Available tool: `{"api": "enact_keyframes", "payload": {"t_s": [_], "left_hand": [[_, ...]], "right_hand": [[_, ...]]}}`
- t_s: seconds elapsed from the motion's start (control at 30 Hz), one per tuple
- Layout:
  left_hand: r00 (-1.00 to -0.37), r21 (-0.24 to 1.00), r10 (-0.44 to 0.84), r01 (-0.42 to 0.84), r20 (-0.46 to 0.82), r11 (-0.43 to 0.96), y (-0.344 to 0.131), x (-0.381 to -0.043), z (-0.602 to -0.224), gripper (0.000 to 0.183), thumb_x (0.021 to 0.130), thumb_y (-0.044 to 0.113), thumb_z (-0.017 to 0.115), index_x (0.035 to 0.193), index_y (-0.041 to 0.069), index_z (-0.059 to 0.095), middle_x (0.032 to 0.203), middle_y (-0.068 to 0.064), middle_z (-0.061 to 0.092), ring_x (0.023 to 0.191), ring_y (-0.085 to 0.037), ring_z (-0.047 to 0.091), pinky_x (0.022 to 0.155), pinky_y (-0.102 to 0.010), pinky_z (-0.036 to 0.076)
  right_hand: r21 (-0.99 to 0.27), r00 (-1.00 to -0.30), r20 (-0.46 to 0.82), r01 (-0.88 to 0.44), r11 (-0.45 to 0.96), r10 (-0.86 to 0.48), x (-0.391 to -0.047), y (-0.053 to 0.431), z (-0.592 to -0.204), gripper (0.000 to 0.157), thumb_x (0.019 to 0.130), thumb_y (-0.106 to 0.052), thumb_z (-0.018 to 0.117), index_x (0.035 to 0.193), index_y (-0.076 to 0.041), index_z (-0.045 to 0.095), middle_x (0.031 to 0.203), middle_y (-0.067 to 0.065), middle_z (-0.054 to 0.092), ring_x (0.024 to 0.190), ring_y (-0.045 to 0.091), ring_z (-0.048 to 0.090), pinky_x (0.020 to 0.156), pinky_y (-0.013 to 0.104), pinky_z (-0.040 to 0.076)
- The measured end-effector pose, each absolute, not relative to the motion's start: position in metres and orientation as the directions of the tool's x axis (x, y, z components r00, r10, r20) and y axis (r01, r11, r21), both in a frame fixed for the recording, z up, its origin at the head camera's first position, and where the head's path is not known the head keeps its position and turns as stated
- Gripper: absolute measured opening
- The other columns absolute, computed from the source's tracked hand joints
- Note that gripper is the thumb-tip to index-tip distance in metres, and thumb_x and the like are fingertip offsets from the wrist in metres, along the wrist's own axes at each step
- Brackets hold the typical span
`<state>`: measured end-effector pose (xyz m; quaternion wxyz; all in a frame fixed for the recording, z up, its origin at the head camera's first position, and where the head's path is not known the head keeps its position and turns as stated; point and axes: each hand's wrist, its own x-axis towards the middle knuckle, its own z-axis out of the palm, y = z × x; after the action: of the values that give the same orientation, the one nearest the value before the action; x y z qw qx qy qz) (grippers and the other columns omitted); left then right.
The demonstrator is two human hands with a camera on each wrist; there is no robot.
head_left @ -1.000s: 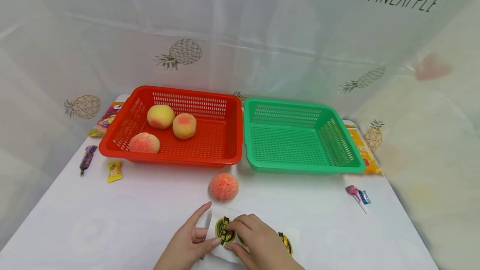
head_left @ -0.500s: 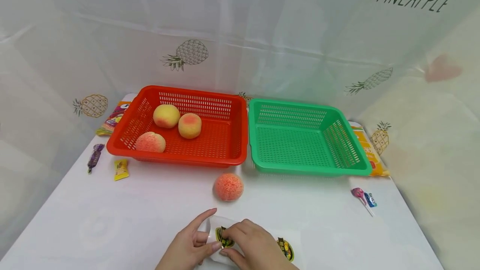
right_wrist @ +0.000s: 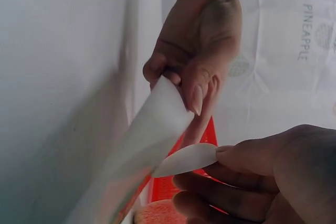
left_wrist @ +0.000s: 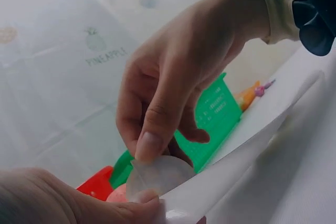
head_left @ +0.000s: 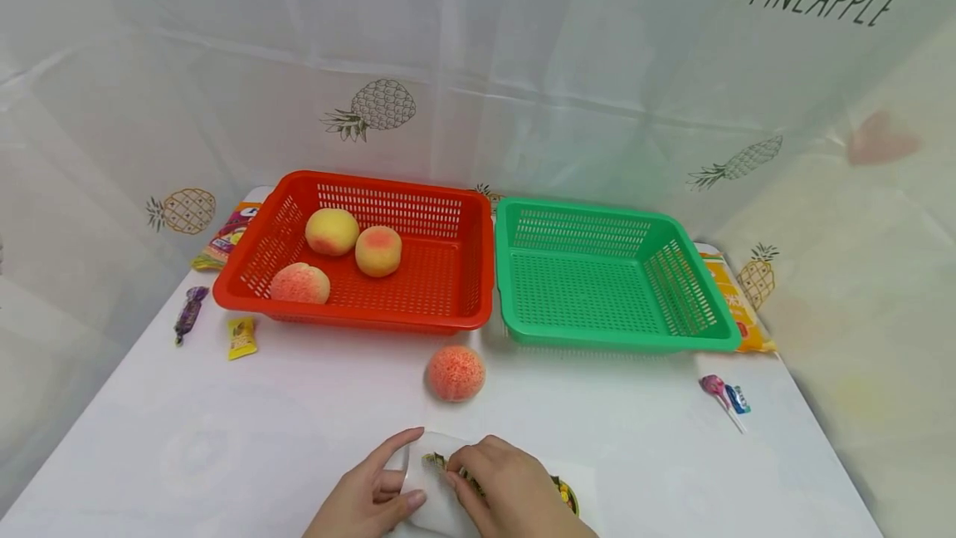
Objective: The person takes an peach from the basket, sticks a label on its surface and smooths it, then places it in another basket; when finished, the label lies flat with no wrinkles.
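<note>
In the head view my left hand (head_left: pixel 366 492) grips the left end of a white sticker sheet (head_left: pixel 433 505) near the table's front edge, thumb on top. My right hand (head_left: pixel 515 488) pinches the edge of a round sticker (right_wrist: pixel 189 159) between thumb and forefinger. In the right wrist view its white underside is curled up off the bent sheet, with its lower edge still at the backing. Another round black-and-yellow sticker (head_left: pixel 569 495) shows on the sheet, right of my right hand. A pinkish-orange peach (head_left: pixel 456 374) lies just beyond the sheet.
Behind stand a red basket (head_left: pixel 358 320) with three peaches and a green basket (head_left: pixel 620 340). A purple-wrapped candy (head_left: pixel 191 314) and a yellow one (head_left: pixel 242 337) lie left; a lollipop (head_left: pixel 717 391) and a blue-wrapped candy (head_left: pixel 738 399) lie right. Snack bags (head_left: pixel 735 305) flank the baskets.
The left end of the sheet has bent, and the sticker there has lifted away from it in my right fingers. The head view has shifted slightly. Baskets and peaches have stayed put.
</note>
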<state>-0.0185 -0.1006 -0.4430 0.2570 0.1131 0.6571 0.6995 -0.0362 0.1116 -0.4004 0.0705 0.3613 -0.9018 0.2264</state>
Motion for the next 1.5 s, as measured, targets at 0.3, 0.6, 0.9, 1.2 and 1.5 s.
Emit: {"api": "enact_keyframes", "payload": {"t_s": [0.3, 0.6, 0.9, 1.2, 1.5], "left_hand": [[-0.827, 0.94, 0.461, -0.339, -0.322, 0.049, -0.108, -0.013, -0.447, 0.077, 0.083, 0.027, 0.061, 0.14, 0.007, 0.014, 0.086, -0.011, 0.067, 0.06, -0.013, 0.058, 0.053, -0.024, 0.047], [-0.847, 0.915, 0.368, -0.298, -0.385, 0.271, -0.129, -0.002, -0.454, 0.063, 0.08, 0.035, 0.063, 0.125, -0.001, 0.036, 0.077, 0.0, 0.064, 0.063, -0.01, 0.058, 0.055, -0.022, 0.046], [-0.903, 0.839, 0.303, -0.104, -0.305, 0.534, -0.139, 0.006, -0.466, 0.039, 0.081, 0.041, 0.06, 0.106, 0.012, 0.055, 0.07, 0.011, 0.051, 0.055, 0.003, 0.045, 0.048, -0.017, 0.037], [-0.963, 0.591, 0.051, -0.12, -0.264, 0.797, -0.11, -0.038, -0.413, 0.039, 0.073, 0.049, 0.064, 0.104, 0.027, 0.057, 0.093, 0.007, 0.045, 0.075, -0.007, 0.044, 0.064, -0.026, 0.04], [-0.936, 0.589, 0.295, 0.349, 0.191, 0.729, -0.086, -0.097, -0.405, 0.065, 0.068, 0.043, 0.072, 0.125, 0.025, 0.045, 0.12, 0.009, 0.045, 0.112, -0.007, 0.042, 0.091, -0.033, 0.041]], "right_hand": [[-0.382, -0.805, 0.277, -0.594, 0.708, -0.525, -0.045, 0.117, -0.394, 0.004, 0.086, -0.027, 0.057, 0.087, -0.023, 0.058, 0.074, -0.017, 0.053, 0.068, -0.001, 0.049, 0.058, 0.012, 0.04], [-0.406, -0.849, 0.353, -0.517, 0.753, -0.392, -0.056, 0.127, -0.389, 0.002, 0.084, -0.026, 0.06, 0.084, -0.025, 0.058, 0.074, -0.02, 0.054, 0.065, -0.003, 0.048, 0.055, 0.013, 0.038], [-0.416, -0.854, 0.39, -0.496, 0.762, -0.343, -0.061, 0.134, -0.388, 0.009, 0.081, -0.02, 0.064, 0.085, -0.025, 0.058, 0.073, -0.02, 0.052, 0.067, -0.004, 0.048, 0.057, 0.012, 0.041], [-0.443, -0.879, 0.363, -0.454, 0.773, -0.308, -0.063, 0.141, -0.388, 0.008, 0.083, -0.021, 0.061, 0.091, -0.023, 0.061, 0.075, -0.021, 0.052, 0.068, -0.006, 0.048, 0.057, 0.013, 0.043], [-0.449, -0.87, 0.41, -0.454, 0.769, -0.274, -0.064, 0.145, -0.387, 0.016, 0.082, -0.014, 0.062, 0.097, -0.017, 0.065, 0.075, -0.015, 0.059, 0.064, -0.007, 0.048, 0.055, 0.011, 0.04]]}}
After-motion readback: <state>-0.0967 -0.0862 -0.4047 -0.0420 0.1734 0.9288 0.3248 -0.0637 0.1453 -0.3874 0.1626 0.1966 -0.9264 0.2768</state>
